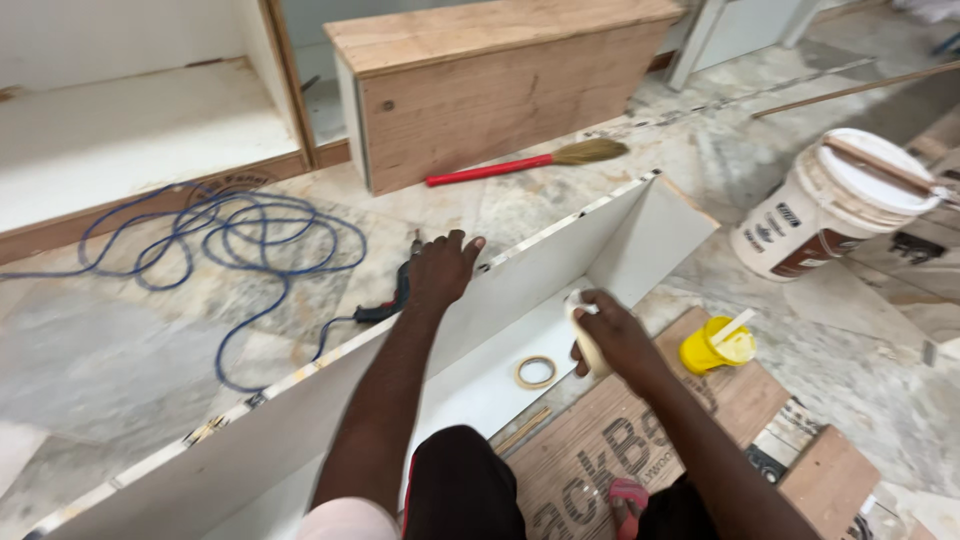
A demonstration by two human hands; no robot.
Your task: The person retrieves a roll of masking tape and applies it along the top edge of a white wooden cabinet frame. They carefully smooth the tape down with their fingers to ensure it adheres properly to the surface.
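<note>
My left hand [440, 268] rests with its fingers over the top edge of a long white laminated panel [560, 250] that stands on edge as part of an open box. My right hand [612, 335] grips a roll of pale masking tape [585, 338] just inside the box, near its right end wall [650, 240]. A second, thinner tape ring [536, 372] lies flat on the white bottom board [490, 385] below my right hand.
A power drill [392, 298] with a coiled blue cable [230, 235] lies on the marble floor behind the panel. A plywood box [490, 85], a red-handled broom [525, 163], a white bucket [830, 210], a yellow cup [716, 348] and plywood sheets [620, 440] surround me.
</note>
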